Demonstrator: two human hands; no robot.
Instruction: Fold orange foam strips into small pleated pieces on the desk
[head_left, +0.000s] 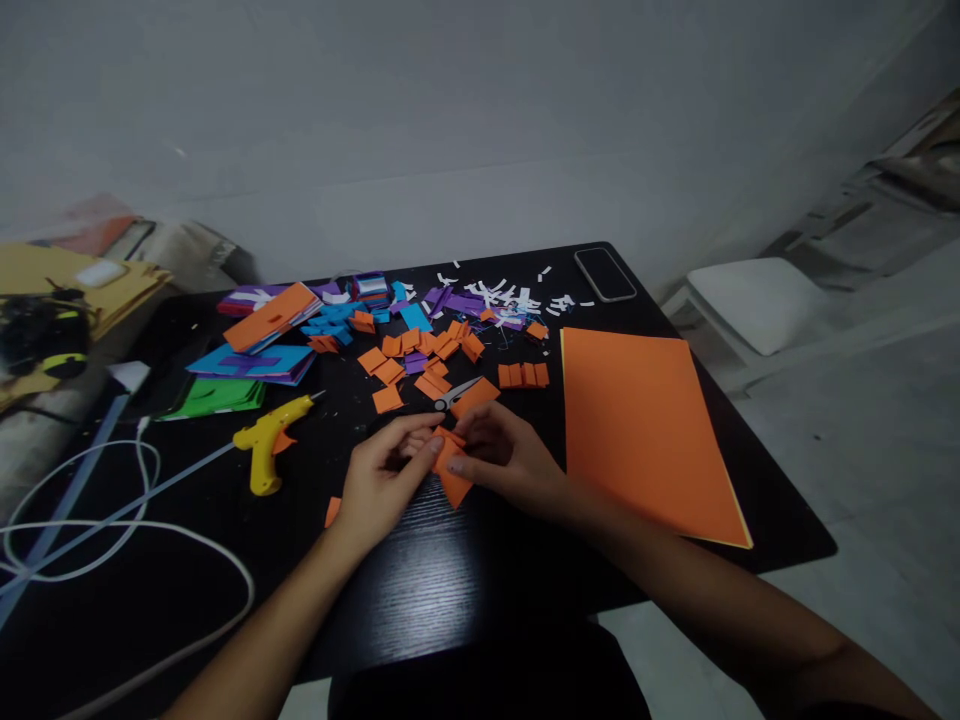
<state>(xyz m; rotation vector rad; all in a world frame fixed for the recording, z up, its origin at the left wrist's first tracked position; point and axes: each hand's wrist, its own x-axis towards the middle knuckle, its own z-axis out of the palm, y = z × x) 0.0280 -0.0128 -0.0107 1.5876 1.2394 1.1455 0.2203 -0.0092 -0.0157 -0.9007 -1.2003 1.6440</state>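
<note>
1. One folded orange paper (pixel 455 487) is sitting between the left hand (pixel 384 478) and the right hand (pixel 517 465), above the near part of the black tabletop (pixel 420 600).
2. Both hands are grasping it: the left grip is pinching it under the thumb, and the right grip is pressing thumb and fingers on its other side. A pointed corner is hanging down toward the person.
3. Just beyond the fingers, scissors (pixel 454 395) are lying beside a flat orange piece (pixel 478 395).
4. Farther back, small folded orange pieces (pixel 388 401) are lying in a loose cluster, and a row of orange folds (pixel 523 376) is standing to their right.
5. Behind these, purple strips (pixel 439 299) and white scraps (pixel 514 297) are spreading across the surface.
6. To the left, a yellow glue gun (pixel 264 440) is lying with its nozzle pointing away to the right, near a green paper bundle (pixel 229 397). A blue bundle (pixel 247 360) and an orange-topped bundle (pixel 271 317) are lying behind it.
7. A white cable (pixel 191 530) is looping along the left side.
8. To the right, large orange sheets (pixel 645 430) are lying stacked; a phone (pixel 604 274) is resting near the far right corner.
</note>
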